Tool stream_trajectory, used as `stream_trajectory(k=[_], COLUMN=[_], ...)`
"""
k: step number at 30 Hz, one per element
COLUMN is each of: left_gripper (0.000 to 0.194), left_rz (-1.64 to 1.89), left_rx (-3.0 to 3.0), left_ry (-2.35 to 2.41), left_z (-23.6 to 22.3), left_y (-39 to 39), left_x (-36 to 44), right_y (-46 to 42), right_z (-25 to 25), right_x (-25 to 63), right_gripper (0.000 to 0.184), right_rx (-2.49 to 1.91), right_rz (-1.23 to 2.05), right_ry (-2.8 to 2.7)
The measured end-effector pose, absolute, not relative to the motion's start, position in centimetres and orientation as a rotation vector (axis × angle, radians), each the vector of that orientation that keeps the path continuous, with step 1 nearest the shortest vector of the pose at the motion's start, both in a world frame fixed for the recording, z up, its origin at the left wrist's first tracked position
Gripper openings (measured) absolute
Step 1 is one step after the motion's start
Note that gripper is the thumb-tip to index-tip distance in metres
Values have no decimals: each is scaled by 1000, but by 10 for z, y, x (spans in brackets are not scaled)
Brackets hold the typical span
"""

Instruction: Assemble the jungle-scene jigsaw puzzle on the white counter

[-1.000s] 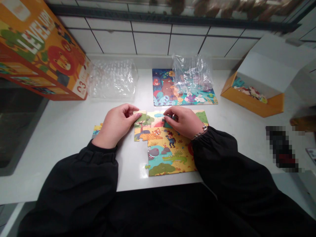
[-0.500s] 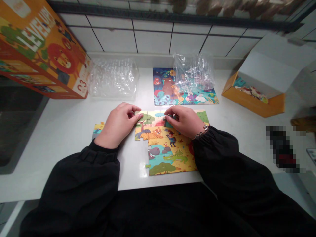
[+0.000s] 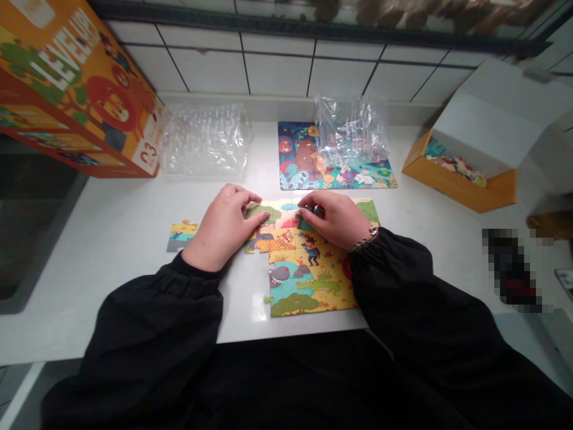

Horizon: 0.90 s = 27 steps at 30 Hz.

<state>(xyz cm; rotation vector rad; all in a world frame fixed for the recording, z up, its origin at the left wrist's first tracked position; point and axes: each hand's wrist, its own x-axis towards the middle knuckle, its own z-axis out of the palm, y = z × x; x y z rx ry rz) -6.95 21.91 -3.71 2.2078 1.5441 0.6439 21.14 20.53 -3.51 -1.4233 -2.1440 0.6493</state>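
Observation:
A safari jigsaw puzzle point(image 3: 313, 298) lies flat on the counter, mostly joined, with a stepped gap at its lower left corner. My left hand point(image 3: 228, 224) rests over its upper left corner, thumb on the tree pieces and index finger at the top edge. The fingers are apart. My right hand point(image 3: 333, 218) lies over the upper middle, fingers bent and thumb a little away from the index finger; its fingertips touch the puzzle. Beyond my left wrist is a loose puzzle piece point(image 3: 179, 236), partly hidden by that hand.
Behind lies a dark forest puzzle point(image 3: 299, 173), partly under a clear plastic bag point(image 3: 351, 128). Another plastic bag point(image 3: 206, 140) sits beside the orange puzzle box point(image 3: 116, 113). At the right stands an open box point(image 3: 474, 194) with pieces inside. A sink point(image 3: 31, 239) is at the left.
My left hand has moved slightly right, its thumb further onto the puzzle's tree pieces. More of the loose piece shows. My right hand stays in place.

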Motion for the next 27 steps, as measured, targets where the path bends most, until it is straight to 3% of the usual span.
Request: stream_trajectory(k=[11,20,27], left_gripper=[20,52,61], left_rz=[648,93,199], left_rx=[2316,2294,2052], left_ry=[1615,2170,2199], left_z=[-15,-8,-10], left_y=[198,158,157], left_x=[-73,-144,-168], right_y=[206,205,205], right_z=[-36,-35,-33], right_x=[212,211,211], right_gripper=[15,15,15], right_rx=[-1433,-1415,-1437], right_rz=[642,664,672], right_ry=[-2148,-2138,-2139])
